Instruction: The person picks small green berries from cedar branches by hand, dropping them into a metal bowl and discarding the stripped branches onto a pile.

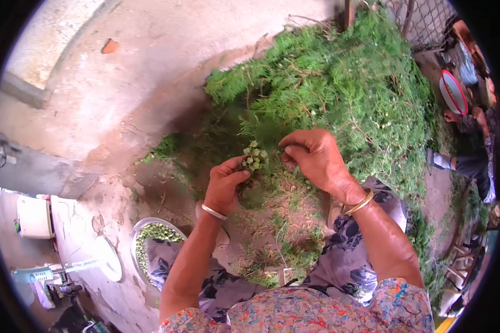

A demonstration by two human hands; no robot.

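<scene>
My left hand, with a pale bangle at the wrist, pinches a sprig of small pale green cones between thumb and fingers. To the right of the sprig, and apart from it, is my right hand, its thumb and fingers drawn together. Whatever may be in that pinch is too small to make out. A gold-coloured bangle circles the right wrist. Beyond both hands lies a big heap of leafy green conifer branches. By my left knee, a metal basin holds many small green cones.
Trimmed green and brownish leaf bits cover the ground between my legs. At left stand a white fan and a pale box. Another person sits at the far right, near a red-rimmed basin. A wire fence stands behind.
</scene>
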